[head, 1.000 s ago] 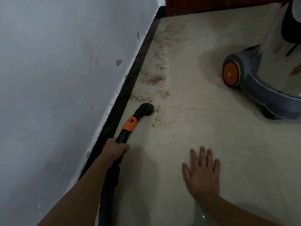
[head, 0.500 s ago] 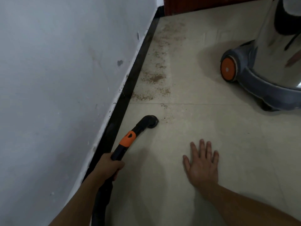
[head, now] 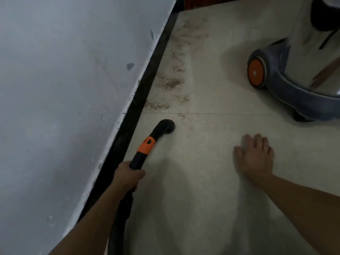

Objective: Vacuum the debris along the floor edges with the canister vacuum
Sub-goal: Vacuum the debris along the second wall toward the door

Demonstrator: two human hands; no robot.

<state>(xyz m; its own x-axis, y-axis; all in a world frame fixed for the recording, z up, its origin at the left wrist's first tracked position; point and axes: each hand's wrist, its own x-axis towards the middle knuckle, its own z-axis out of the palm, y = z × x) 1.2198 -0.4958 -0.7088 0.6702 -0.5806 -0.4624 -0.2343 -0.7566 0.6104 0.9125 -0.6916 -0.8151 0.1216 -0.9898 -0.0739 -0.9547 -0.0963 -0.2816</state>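
My left hand [head: 127, 176] grips the black vacuum wand [head: 145, 146], which has an orange collar. Its round nozzle [head: 168, 126] rests on the beige tile floor, just short of a grout line. Brown debris [head: 171, 83] lies scattered beyond that line along the black baseboard [head: 147, 85], with a few specks near the nozzle. My right hand [head: 254, 157] lies flat on the floor with fingers apart, to the right of the nozzle. The steel canister vacuum [head: 312, 52] with a grey base and an orange wheel [head: 255, 72] stands at the upper right.
A grey-white wall [head: 73, 89] fills the left side. The ribbed black hose [head: 117, 227] runs down under my left forearm. A dark wooden door or panel [head: 202, 1] closes the far end of the floor.
The nozzle pulled back from the grout line toward me, then moved slightly left toward the baseboard. The debris patch near the nozzle is gone. My right hand shifted a little and is blurred.
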